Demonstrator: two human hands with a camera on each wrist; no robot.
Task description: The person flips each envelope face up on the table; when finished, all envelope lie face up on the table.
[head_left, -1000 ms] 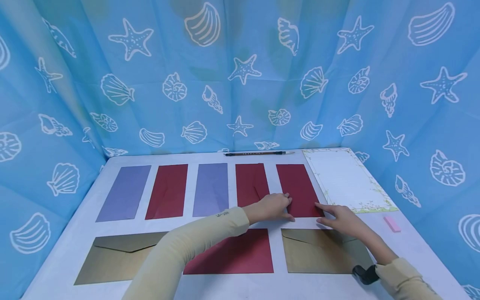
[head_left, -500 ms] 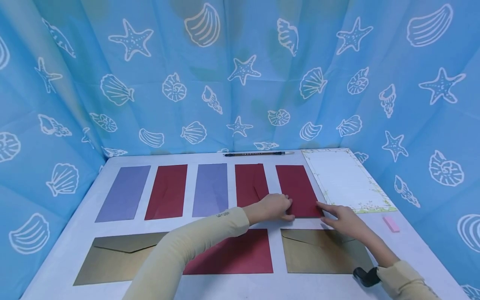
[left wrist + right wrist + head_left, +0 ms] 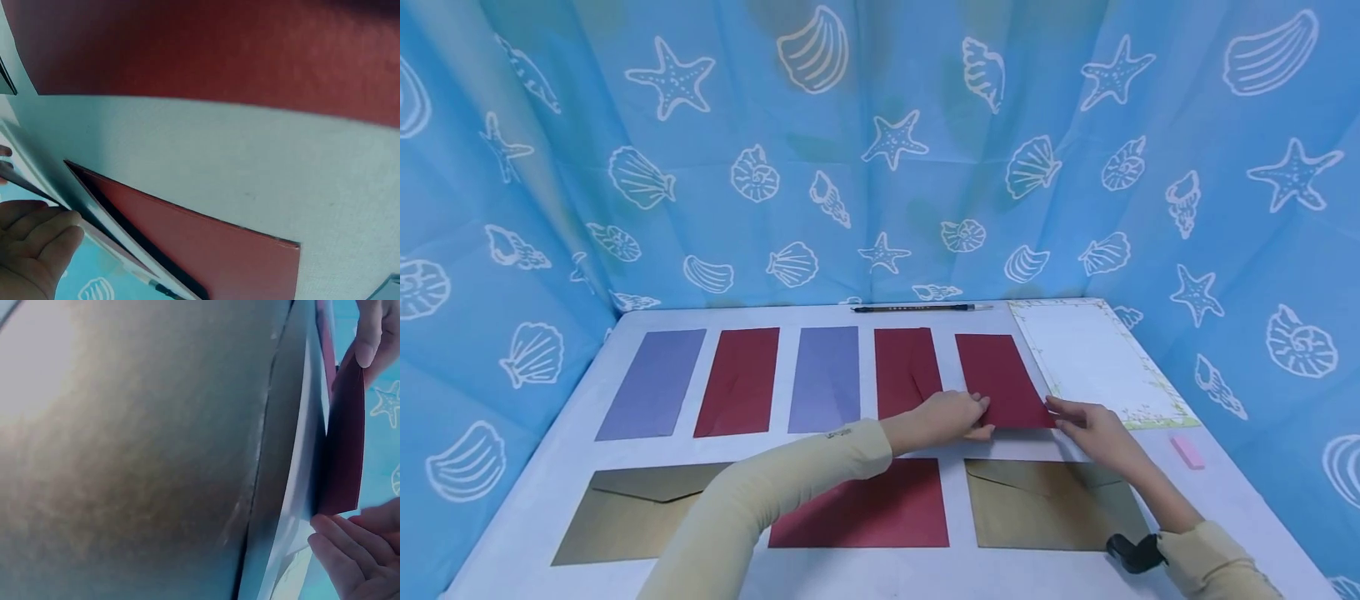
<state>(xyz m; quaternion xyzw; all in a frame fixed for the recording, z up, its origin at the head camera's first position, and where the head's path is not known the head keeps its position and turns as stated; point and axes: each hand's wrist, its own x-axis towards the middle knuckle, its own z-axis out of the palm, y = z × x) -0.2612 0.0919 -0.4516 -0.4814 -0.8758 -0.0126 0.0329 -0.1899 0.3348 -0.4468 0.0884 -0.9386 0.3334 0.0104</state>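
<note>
In the head view a red envelope (image 3: 1000, 375) lies at the right end of the back row, its near edge lifted off the table. My left hand (image 3: 951, 415) grips its left edge near the front corner; the right wrist view shows the thumb on one face of the envelope (image 3: 344, 437). At the right front corner my right hand (image 3: 1093, 429) holds the edge between thumb and fingers. The left wrist view shows my left hand (image 3: 37, 247) at the lower left. Beside it lies another red envelope (image 3: 898, 367), partly covered by that hand.
Two purple envelopes (image 3: 655, 383) and a red one (image 3: 741, 375) continue the back row leftward. Gold envelopes (image 3: 640, 508) and a larger red envelope (image 3: 887, 517) lie in front. A brush (image 3: 917, 308), bordered paper (image 3: 1093, 358) and pink eraser (image 3: 1187, 452) are also on the table.
The near edge of the right-hand red envelope has risen from the table. Both hands have come up slightly with it, and the right hand has shifted a little rightward.
</note>
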